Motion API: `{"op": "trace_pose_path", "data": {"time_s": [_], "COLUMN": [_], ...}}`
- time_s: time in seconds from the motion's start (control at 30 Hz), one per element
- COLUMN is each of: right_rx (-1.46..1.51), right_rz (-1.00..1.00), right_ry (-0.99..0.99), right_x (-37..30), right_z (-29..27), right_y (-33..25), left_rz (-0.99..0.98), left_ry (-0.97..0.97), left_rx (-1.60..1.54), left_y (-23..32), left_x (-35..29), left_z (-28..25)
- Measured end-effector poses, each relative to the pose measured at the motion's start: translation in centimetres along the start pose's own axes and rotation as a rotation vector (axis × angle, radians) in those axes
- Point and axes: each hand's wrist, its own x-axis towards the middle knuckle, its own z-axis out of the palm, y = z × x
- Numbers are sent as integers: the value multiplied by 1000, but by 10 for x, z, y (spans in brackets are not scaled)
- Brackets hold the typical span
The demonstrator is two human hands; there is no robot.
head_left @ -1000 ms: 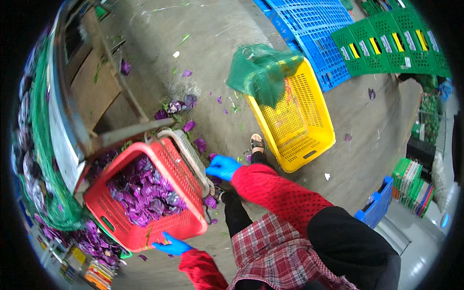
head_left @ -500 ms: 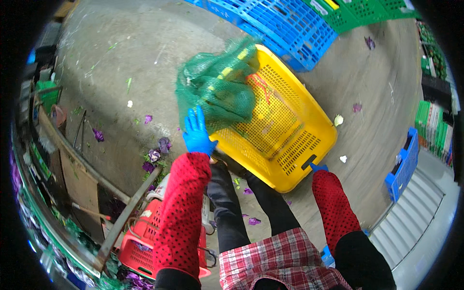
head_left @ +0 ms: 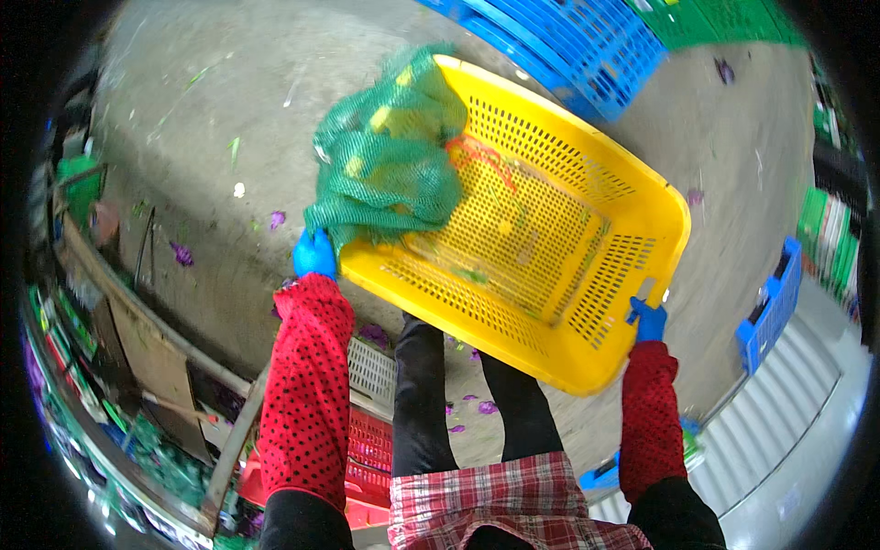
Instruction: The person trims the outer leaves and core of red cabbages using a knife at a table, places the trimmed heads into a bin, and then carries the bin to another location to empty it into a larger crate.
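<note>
A yellow plastic crate point(head_left: 632, 183) with slotted walls is tilted in front of me, held between my hands. Over its left end is draped a bunched green mesh bag point(head_left: 390, 179), its yellow patches showing. My left hand point(head_left: 314, 255), in a blue glove, is closed at the crate's left end, where the mesh meets the rim; the fingertips are partly hidden. At the opposite end my right hand point(head_left: 649, 321), also blue-gloved, has its fingers hooked through the handle slot. Inside the crate lie an orange-red cord point(head_left: 481, 156) and a few leaf scraps.
Blue plastic pallets point(head_left: 587, 55) and green crates point(head_left: 724, 23) stand at the far side. A red basket point(head_left: 371, 454) is by my left leg, beside a metal-railed cart point(head_left: 165, 316). Purple leaf scraps point(head_left: 181, 254) litter the concrete floor. A blue crate point(head_left: 770, 307) stands right.
The crate has come up and looks larger and more level. My left hand went from spread on the mesh to closed at the crate's left end. My right hand moved outward with the handle.
</note>
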Motion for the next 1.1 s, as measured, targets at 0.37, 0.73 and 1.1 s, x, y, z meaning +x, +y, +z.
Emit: {"op": "trace_pose_path", "data": {"time_s": [0.37, 0.73, 1.1], "right_rx": [-523, -798, -695], "right_rz": [-528, -844, -812], "right_ry": [-217, -473, -699], "right_x": [-49, -195, -279], "right_z": [120, 342, 506], "right_y": [-241, -320, -260], "left_rz": [-367, -1170, -1673], "left_ry": [-6, -93, -143], "left_rx": [-1395, -1177, -914], "left_y": [-53, -78, 70], "left_x": [-434, -719, -829], "left_z": [-280, -278, -112]}}
